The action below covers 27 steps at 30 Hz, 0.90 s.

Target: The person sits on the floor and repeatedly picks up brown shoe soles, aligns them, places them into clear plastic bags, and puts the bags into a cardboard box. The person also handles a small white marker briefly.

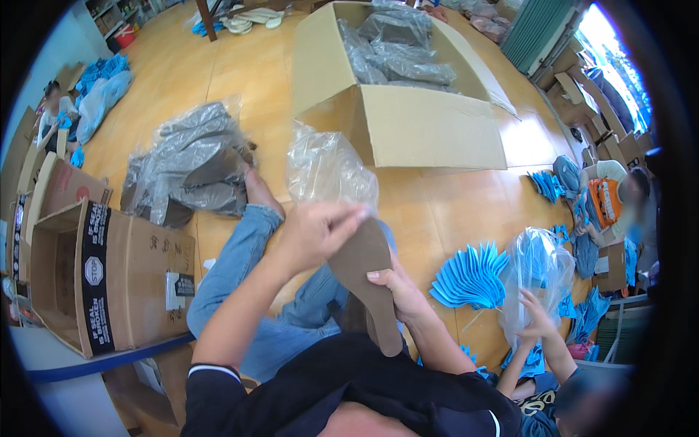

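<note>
The right hand (pixel 397 288) is gripping the brown insole (pixel 364 273) while the left hand (pixel 317 229) is pinching the clear bag (pixel 328 167), best held wide open.

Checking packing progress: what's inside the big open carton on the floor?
The carton holds clear bags of grey pieces, piled at its far end. Its near wall hides the bottom, so how deep they lie is unseen.
</note>
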{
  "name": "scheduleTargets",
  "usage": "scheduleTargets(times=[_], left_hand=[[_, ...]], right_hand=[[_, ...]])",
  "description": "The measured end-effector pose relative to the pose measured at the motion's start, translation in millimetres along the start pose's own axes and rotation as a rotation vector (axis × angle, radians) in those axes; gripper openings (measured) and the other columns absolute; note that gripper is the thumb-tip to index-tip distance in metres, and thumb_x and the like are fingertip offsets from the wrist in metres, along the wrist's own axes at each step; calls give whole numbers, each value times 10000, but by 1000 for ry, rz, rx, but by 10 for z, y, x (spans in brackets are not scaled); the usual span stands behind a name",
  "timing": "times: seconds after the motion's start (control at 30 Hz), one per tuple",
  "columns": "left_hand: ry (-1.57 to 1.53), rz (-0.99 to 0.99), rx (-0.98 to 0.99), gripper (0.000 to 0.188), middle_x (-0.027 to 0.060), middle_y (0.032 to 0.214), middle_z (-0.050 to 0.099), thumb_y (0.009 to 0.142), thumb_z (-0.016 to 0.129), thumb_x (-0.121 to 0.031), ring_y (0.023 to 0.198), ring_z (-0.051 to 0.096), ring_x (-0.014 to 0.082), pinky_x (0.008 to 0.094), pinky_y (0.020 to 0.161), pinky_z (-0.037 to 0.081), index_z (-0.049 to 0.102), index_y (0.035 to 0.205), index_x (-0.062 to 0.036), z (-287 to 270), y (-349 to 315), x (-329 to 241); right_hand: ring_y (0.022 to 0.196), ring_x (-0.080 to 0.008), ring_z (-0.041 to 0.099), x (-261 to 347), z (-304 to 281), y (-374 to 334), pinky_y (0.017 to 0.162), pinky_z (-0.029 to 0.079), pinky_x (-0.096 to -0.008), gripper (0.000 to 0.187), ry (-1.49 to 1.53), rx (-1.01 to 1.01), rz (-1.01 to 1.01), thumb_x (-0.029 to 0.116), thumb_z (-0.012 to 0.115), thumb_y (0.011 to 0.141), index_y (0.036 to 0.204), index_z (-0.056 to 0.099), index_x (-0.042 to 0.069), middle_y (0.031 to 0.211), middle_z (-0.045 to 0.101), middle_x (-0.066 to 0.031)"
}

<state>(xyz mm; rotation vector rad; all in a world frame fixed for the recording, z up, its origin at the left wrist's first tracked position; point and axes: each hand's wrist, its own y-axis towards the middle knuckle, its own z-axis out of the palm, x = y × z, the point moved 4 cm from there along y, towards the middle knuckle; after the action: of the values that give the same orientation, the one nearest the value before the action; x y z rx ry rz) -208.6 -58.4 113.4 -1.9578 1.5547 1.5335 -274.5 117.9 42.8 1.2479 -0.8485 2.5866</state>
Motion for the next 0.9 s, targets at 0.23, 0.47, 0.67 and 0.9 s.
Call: scheduleTargets(times=[0.23,0.47,0.67,0.9], left_hand=[[137,176,-149,246,129,639,623,821,693,-30,500,583,210,292,487,445,709,1067,-27,62,-559,35],[195,15,-312,212,128,687,649,831,677,-31,507,574,227,309,493,447,719,1039,-31,-109,-673,-43],[467,128,-136,260,73,578,579,795,715,-75,478,548,224,339,492,458,718,1054,-88,-270,-446,-147],[282,159,-191,282,54,519,498,773,714,-31,424,479,195,331,447,393,723,1053,-57,-100,-1018,-130]], right_hand=[[1163,-310,559,31,24,8,1003,445,-433,670,589,175,241,429,535,869,1375,436,2,1326,529,-196],[1109,-303,586,-144,190,149,978,463,-433,653,532,127,355,402,571,863,1358,444,-5,1271,566,-188],[1071,-302,603,-324,245,152,950,480,-420,617,525,300,624,382,582,870,1337,465,-3,1246,582,-197],[1082,-316,595,-351,204,205,965,467,-438,643,844,295,401,431,569,856,1326,485,0,1268,570,-195]])
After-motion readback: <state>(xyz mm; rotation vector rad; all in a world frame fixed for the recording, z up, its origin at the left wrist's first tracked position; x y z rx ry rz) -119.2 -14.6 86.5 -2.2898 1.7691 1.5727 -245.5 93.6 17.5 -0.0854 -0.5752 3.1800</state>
